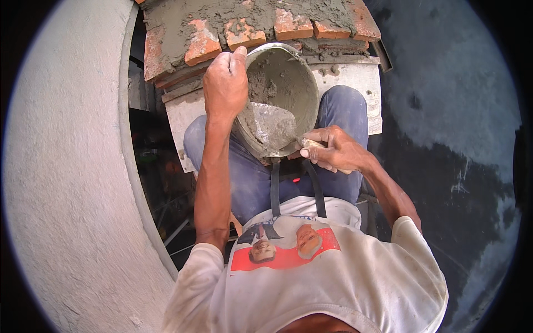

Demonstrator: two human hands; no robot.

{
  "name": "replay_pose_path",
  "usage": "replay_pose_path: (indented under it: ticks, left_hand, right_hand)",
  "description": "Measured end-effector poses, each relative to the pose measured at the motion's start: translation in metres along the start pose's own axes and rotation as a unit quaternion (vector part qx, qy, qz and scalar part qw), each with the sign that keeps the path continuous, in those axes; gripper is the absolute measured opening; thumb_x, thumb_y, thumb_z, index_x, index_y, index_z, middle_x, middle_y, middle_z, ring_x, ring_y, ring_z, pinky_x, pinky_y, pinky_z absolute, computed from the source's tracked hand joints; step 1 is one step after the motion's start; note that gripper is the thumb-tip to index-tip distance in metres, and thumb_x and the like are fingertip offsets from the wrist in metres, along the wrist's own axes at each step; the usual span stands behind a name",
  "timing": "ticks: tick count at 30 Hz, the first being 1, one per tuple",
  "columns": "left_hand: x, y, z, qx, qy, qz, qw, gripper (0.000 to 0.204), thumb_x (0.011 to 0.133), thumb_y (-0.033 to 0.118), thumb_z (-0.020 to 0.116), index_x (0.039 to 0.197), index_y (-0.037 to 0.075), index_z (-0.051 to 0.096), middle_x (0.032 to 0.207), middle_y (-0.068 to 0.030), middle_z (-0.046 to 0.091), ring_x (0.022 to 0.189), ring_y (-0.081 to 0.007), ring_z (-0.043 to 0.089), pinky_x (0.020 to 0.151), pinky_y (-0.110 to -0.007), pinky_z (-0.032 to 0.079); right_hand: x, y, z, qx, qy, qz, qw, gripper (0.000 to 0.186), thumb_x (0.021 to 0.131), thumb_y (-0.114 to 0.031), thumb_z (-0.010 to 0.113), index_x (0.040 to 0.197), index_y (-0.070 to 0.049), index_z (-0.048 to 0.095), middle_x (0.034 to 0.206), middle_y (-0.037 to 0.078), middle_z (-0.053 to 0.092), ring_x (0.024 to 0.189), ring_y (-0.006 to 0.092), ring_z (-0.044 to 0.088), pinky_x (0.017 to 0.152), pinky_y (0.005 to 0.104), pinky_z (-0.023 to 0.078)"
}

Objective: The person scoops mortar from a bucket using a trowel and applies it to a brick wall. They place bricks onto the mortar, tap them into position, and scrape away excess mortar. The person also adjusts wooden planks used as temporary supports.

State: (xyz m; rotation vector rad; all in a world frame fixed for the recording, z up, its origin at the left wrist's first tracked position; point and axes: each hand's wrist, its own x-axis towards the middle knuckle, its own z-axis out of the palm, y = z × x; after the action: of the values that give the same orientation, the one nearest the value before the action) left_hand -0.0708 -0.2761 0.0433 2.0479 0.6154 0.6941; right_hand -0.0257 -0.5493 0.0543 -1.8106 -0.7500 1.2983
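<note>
Between my knees a round bucket [309,83] leans toward me, wet grey mortar [264,83] coating its inside. My left hand [226,83] is closed on the bucket's rim at its far left. With my right hand [333,149] I grip the handle of a trowel [275,123]. The trowel's wide metal blade lies inside the bucket near its close edge, smeared with mortar. Just beyond the bucket, a row of orange bricks [293,25] carries a spread of grey mortar on top.
A pale plastered wall [72,166] rises along my left. Under the bricks sits a whitish board [352,91] spotted with mortar. To my right is a dark surface [438,183] with grey patches. Dark clutter [158,150] fills the gap between the wall and my leg.
</note>
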Motion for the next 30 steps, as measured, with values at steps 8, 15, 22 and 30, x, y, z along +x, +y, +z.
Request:
replay_pose_path:
  ticks: [8, 15, 22, 30]
  left_hand:
    - [0.004, -0.018, -0.013, -0.043, 0.019, -0.051, 0.998, 0.049, 0.110, 0.035, 0.056, 0.087, -0.008, 0.060, 0.071, -0.0165, 0.053, 0.069, -0.0236, 0.045, 0.068, -0.044, 0.044]
    - [0.003, -0.016, -0.007, -0.053, 0.017, -0.039, 0.998, 0.049, 0.110, 0.035, 0.056, 0.087, -0.008, 0.058, 0.073, -0.0237, 0.054, 0.069, -0.0315, 0.043, 0.070, -0.046, 0.044]
    - [-0.001, -0.024, -0.016, -0.057, 0.033, -0.049, 0.997, 0.049, 0.110, 0.033, 0.055, 0.084, -0.007, 0.056, 0.070, -0.0208, 0.050, 0.067, -0.0286, 0.044, 0.068, -0.046, 0.043]
    - [-0.008, -0.021, -0.016, -0.056, 0.030, -0.037, 0.997, 0.049, 0.110, 0.034, 0.054, 0.085, -0.007, 0.058, 0.072, -0.0213, 0.053, 0.068, -0.0300, 0.046, 0.070, -0.046, 0.044]
  right_hand:
    - [-0.039, -0.055, -0.027, 0.215, 0.173, -0.039, 0.960, 0.041, 0.095, -0.011, 0.058, 0.132, 0.007, 0.063, 0.077, 0.003, 0.060, 0.055, 0.0095, 0.054, 0.051, 0.0267, 0.047]
    - [0.057, -0.029, -0.078, -0.160, 0.404, -0.057, 0.899, 0.042, 0.099, -0.022, 0.058, 0.125, 0.011, 0.059, 0.094, 0.029, 0.071, 0.084, 0.0405, 0.073, 0.076, 0.0506, 0.057]
    - [0.097, -0.038, -0.073, -0.099, 0.413, 0.014, 0.905, 0.041, 0.100, -0.024, 0.058, 0.123, 0.010, 0.060, 0.105, 0.036, 0.070, 0.101, 0.0499, 0.070, 0.089, 0.0533, 0.054]
    - [0.096, -0.050, -0.074, -0.137, 0.425, 0.008, 0.895, 0.041, 0.101, -0.022, 0.056, 0.126, 0.011, 0.059, 0.110, 0.037, 0.070, 0.109, 0.0525, 0.068, 0.094, 0.0540, 0.053]
